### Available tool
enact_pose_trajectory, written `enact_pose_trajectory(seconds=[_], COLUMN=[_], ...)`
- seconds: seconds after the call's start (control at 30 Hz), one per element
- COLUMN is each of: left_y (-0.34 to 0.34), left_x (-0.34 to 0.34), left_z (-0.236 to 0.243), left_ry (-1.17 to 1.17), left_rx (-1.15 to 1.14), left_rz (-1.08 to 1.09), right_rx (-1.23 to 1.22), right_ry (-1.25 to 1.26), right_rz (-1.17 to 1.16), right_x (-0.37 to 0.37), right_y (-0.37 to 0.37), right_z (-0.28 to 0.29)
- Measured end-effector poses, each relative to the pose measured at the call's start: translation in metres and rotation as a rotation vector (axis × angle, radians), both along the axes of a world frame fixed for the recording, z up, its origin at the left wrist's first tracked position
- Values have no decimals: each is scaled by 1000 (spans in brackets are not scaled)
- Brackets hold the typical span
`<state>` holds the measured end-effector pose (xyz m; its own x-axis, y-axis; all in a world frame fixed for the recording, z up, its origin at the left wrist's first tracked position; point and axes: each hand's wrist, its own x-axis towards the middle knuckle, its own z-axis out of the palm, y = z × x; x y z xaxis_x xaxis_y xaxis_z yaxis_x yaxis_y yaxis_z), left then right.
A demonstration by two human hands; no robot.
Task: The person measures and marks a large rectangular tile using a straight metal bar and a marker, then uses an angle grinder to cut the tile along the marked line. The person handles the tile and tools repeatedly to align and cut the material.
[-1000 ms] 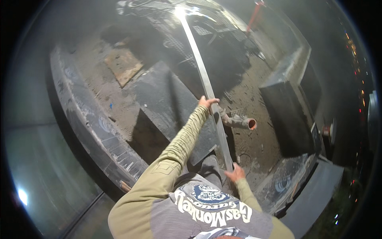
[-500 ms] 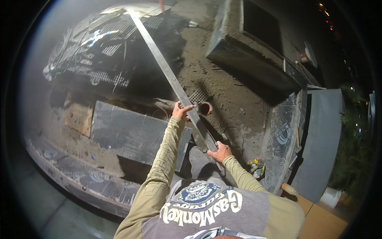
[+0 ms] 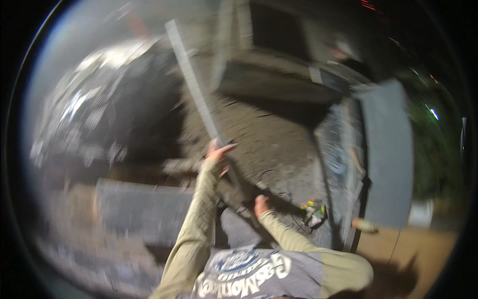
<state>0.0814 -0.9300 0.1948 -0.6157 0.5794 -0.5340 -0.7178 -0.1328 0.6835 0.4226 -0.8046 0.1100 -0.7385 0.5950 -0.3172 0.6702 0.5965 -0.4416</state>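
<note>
Long grey metal bar [image 3: 194, 82]: handling step, seemingly; left hand [image 3: 216, 155] clamped on it, right hand [image 3: 261, 206] (blurred) I can't tell; steadying likely wants 2.

The rough brown ground of bare soil [image 3: 264, 137] carries the things. On its left part lies a wide dark heap with grey, mesh-like pieces [image 3: 92, 112], quite blurred. At its right side, directly on the soil, is a small bundle in green, yellow and white colours [image 3: 313, 213]. At the lower left is a flat dark-grey rectangular panel [image 3: 144, 207]; its contact with the soil is unclear.
</note>
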Motion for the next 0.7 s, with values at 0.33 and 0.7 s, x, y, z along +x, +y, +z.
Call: enact_pose_trajectory(seconds=[0.33, 0.7], left_y=[68, 63], left_x=[-52, -103], left_z=[-26, -141], left_ry=[75, 458], left_rx=[134, -283], left_rz=[-80, -164], right_rx=[-18, 73], right_ry=[-102, 80], right_rz=[30, -43], right_x=[-145, -158], right_y=[-14, -30], right_z=[80, -30])
